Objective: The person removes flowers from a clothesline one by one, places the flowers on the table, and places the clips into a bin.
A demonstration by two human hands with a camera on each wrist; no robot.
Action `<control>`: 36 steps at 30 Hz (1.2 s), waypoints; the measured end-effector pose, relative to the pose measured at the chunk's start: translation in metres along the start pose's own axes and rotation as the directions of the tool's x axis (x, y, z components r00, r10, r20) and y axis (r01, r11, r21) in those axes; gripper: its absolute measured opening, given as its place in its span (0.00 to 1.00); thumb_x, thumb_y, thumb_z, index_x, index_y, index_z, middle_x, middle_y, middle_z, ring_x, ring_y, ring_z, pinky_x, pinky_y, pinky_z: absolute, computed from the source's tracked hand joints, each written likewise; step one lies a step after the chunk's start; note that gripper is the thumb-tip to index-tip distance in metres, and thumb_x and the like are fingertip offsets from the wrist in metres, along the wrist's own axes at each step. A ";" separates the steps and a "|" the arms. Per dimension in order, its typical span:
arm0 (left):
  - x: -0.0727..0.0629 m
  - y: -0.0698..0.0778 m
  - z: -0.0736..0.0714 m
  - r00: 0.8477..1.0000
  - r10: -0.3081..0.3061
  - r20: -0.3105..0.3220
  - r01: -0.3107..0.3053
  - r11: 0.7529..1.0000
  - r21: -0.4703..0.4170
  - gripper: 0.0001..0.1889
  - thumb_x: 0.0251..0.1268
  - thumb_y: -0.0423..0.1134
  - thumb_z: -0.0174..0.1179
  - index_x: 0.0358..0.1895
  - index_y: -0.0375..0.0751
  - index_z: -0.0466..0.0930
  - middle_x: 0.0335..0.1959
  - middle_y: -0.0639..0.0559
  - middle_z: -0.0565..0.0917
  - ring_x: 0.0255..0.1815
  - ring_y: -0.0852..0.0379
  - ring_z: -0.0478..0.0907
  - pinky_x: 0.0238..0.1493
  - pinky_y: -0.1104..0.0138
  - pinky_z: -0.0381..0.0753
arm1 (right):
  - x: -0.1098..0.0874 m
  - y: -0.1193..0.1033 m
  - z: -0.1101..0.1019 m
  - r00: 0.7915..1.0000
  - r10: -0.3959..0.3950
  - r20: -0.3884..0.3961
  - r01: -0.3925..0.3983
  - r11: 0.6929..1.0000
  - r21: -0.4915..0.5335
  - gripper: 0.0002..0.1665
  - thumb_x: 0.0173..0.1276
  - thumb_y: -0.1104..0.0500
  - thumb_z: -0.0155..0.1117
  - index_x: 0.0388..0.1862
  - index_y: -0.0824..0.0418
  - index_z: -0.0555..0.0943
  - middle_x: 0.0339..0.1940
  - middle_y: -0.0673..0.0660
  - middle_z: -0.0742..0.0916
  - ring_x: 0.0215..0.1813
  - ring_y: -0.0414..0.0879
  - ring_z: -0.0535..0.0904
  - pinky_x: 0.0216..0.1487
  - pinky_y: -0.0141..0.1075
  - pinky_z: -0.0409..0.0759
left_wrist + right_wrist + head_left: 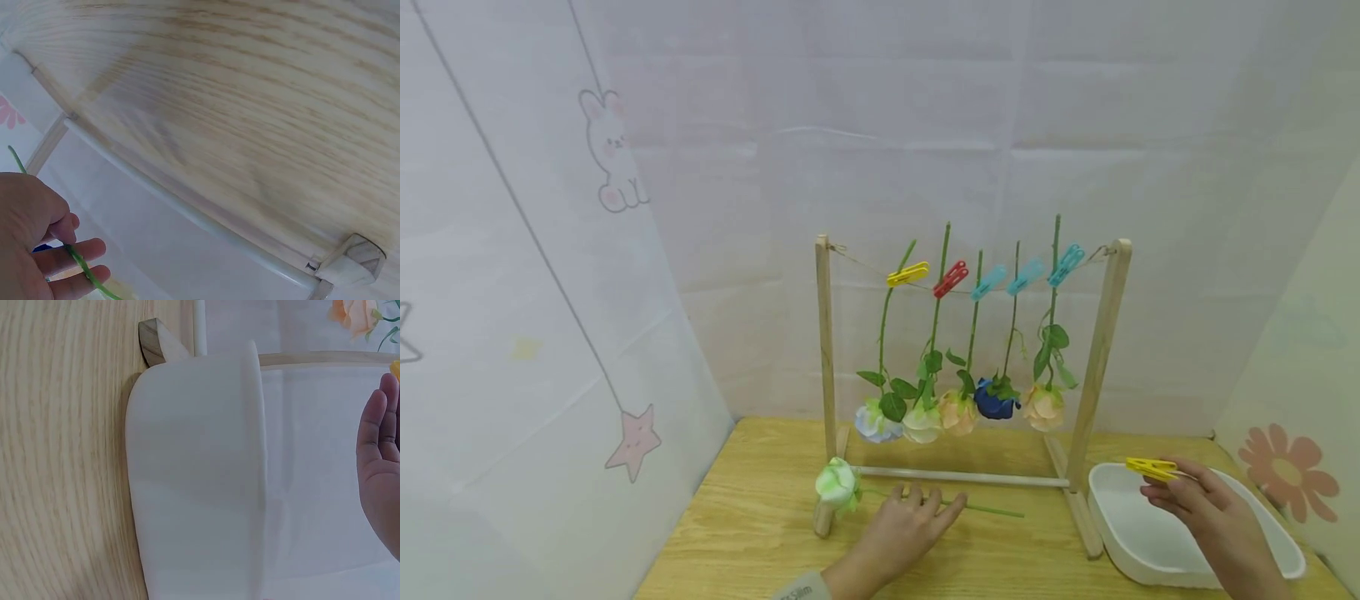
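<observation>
In the head view my left hand (907, 531) pinches the green stem (992, 509) of a white-green artificial rose (838, 484), whose bloom points left near the rack's left foot. The left wrist view shows that stem (80, 261) between thumb and fingers. My right hand (1217, 517) pinches a yellow clothespin (1151, 468) over a white plastic basin (1120, 533). Only the edge of this clothespin (395, 369) shows in the right wrist view. Behind the hands, a wooden rack (825, 350) carries a string with several flowers clipped upside down.
A yellow clothespin (908, 274), a red one (951, 280) and several blue ones (988, 283) grip the hanging stems. A dark blue rose (997, 400) hangs among paler blooms. The rack's white crossbar (962, 477) runs low above the wooden table (715, 533). Pale curtains surround the table.
</observation>
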State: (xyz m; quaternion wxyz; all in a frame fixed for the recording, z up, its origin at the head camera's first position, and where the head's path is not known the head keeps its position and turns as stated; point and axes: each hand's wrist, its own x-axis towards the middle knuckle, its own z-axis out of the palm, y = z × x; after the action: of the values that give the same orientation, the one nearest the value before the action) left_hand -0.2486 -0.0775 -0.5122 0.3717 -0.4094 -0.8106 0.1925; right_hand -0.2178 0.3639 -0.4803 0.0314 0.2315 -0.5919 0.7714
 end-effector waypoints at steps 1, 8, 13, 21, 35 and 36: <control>0.000 0.001 0.001 1.000 -0.002 0.004 0.002 1.000 -0.005 0.31 0.65 0.45 0.69 0.71 0.58 0.72 0.46 0.57 0.86 0.41 0.56 0.87 0.39 0.61 0.89 | 0.000 0.000 -0.001 1.000 0.000 0.001 0.000 1.000 -0.001 0.26 0.82 0.73 0.34 0.69 0.57 0.72 0.56 0.55 0.87 0.55 0.48 0.86 0.57 0.35 0.82; -0.001 0.009 0.007 0.998 -0.038 0.043 0.039 0.999 -0.026 0.33 0.64 0.44 0.69 0.73 0.56 0.69 0.56 0.51 0.84 0.52 0.49 0.85 0.41 0.58 0.89 | -0.002 0.002 -0.004 1.000 0.010 -0.010 -0.010 1.000 -0.025 0.26 0.82 0.73 0.35 0.68 0.57 0.73 0.55 0.55 0.87 0.54 0.47 0.86 0.57 0.35 0.82; -0.003 0.015 0.012 0.995 -0.038 0.090 0.041 0.999 -0.028 0.36 0.64 0.45 0.70 0.75 0.54 0.66 0.60 0.50 0.83 0.55 0.50 0.84 0.42 0.58 0.89 | -0.003 0.003 -0.006 1.000 0.019 -0.013 -0.019 0.999 -0.032 0.25 0.82 0.73 0.35 0.67 0.58 0.74 0.53 0.54 0.88 0.54 0.48 0.86 0.56 0.34 0.82; -0.001 0.020 0.017 0.992 -0.021 0.121 0.026 0.999 -0.040 0.37 0.64 0.49 0.70 0.75 0.55 0.65 0.62 0.51 0.82 0.56 0.50 0.84 0.44 0.58 0.89 | -0.003 0.005 -0.010 0.998 0.056 -0.013 -0.056 0.998 -0.038 0.25 0.83 0.72 0.36 0.67 0.56 0.73 0.54 0.54 0.88 0.54 0.48 0.86 0.56 0.34 0.83; 0.000 0.024 0.028 0.970 0.005 0.243 0.016 0.996 -0.084 0.32 0.72 0.48 0.63 0.76 0.58 0.64 0.65 0.52 0.79 0.58 0.51 0.82 0.46 0.59 0.87 | -0.007 0.011 -0.025 0.986 0.146 -0.075 -0.155 0.979 -0.133 0.20 0.84 0.66 0.40 0.63 0.51 0.75 0.52 0.49 0.89 0.53 0.45 0.87 0.55 0.32 0.83; 0.000 0.025 0.028 0.967 0.005 0.254 0.019 0.996 -0.093 0.32 0.73 0.47 0.63 0.76 0.58 0.64 0.65 0.52 0.79 0.59 0.51 0.82 0.47 0.58 0.87 | -0.007 0.011 -0.026 0.985 0.153 -0.074 -0.162 0.976 -0.143 0.20 0.84 0.66 0.40 0.64 0.50 0.75 0.52 0.49 0.89 0.54 0.45 0.86 0.55 0.31 0.83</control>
State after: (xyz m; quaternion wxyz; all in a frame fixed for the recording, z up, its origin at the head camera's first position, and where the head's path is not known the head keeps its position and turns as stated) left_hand -0.2573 -0.0630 -0.5456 0.2458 -0.3957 -0.8612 0.2034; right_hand -0.2231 0.3861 -0.4977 0.0058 0.1565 -0.6630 0.7321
